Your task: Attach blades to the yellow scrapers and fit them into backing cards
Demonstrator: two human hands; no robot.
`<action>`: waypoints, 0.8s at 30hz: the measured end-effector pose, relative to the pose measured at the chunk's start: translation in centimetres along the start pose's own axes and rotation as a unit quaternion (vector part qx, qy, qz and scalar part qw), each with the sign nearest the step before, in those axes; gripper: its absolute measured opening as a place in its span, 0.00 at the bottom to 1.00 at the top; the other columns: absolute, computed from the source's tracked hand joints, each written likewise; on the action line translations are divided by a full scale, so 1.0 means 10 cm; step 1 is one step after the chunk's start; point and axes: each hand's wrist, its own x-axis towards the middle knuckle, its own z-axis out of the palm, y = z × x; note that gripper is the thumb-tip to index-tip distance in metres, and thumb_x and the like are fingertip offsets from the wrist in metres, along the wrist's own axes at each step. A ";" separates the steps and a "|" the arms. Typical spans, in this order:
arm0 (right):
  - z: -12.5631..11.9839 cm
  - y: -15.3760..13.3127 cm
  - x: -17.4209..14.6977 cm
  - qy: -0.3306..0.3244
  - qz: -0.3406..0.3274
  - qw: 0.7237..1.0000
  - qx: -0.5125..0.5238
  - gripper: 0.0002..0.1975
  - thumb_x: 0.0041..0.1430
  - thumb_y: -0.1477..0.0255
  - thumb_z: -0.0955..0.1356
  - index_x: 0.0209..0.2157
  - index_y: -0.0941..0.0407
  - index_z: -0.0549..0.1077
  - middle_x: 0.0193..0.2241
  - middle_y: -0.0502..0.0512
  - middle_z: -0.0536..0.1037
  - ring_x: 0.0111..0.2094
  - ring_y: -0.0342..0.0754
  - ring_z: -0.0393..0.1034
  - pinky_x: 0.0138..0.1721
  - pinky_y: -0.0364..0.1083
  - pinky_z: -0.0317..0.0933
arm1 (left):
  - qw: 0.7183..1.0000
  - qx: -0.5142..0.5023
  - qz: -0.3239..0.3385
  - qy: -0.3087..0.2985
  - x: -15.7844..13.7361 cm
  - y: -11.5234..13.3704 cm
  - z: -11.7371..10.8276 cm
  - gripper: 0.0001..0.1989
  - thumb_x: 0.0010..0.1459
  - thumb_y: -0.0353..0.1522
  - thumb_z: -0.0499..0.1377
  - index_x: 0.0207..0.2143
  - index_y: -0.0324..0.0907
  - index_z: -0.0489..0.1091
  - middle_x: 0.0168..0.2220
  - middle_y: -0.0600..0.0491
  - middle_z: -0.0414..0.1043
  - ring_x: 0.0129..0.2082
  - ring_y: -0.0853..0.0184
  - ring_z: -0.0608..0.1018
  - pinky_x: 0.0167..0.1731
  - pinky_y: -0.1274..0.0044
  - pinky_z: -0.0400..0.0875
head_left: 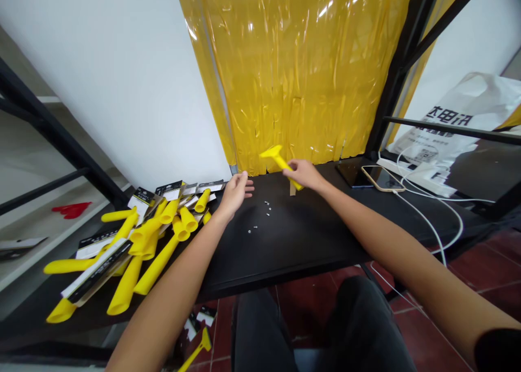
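Observation:
My right hand (303, 174) is closed around the handle of a yellow scraper (278, 156), its wide head pointing up and left above the black shelf board (293, 242). To the left, my left hand (236, 190) is raised with its fingers apart and nothing in it. Several small silver screws (267, 208) lie scattered on the board between and below my hands. A small tan strip (292, 188) lies just under my right hand. Beside my left forearm is a heap of yellow tapered handles (157, 266), mixed with black and white packaging cards (97, 269).
Two phones (382, 178) rest at the right, with white cables (437, 225) looping off the edge. A white plastic bag (456, 117) stands behind the rack's black frame (401, 71). Yellow plastic strips (301, 74) hang at the back. Another yellow scraper (199, 347) is below the board.

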 end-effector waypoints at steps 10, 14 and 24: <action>-0.39 0.93 0.11 0.009 0.254 0.940 -0.229 0.28 0.57 0.58 0.72 0.52 0.65 0.77 0.51 0.77 0.78 0.52 0.66 0.76 0.48 0.56 0.71 | 0.919 0.357 0.166 -0.020 -0.01 -0.09 -0.11 0.09 0.62 0.38 0.59 0.41 0.44 0.73 0.40 0.48 0.80 0.39 0.60 0.81 0.44 0.67 0.74; -0.39 0.91 0.09 -0.025 0.257 0.935 -0.241 0.30 0.56 0.61 0.74 0.55 0.66 0.74 0.53 0.78 0.76 0.53 0.67 0.76 0.49 0.56 0.71 | 0.866 0.449 0.215 -0.046 -0.08 -0.06 -0.12 0.09 0.64 0.37 0.57 0.40 0.44 0.74 0.39 0.47 0.79 0.40 0.59 0.80 0.43 0.68 0.73; -0.32 0.66 0.10 -0.110 0.202 0.942 -0.244 0.23 0.54 0.65 0.74 0.50 0.62 0.79 0.52 0.73 0.79 0.53 0.64 0.76 0.50 0.53 0.70 | 0.769 0.587 0.249 -0.047 -0.24 0.02 -0.04 0.13 0.67 0.37 0.54 0.43 0.41 0.75 0.41 0.43 0.78 0.40 0.56 0.78 0.43 0.66 0.71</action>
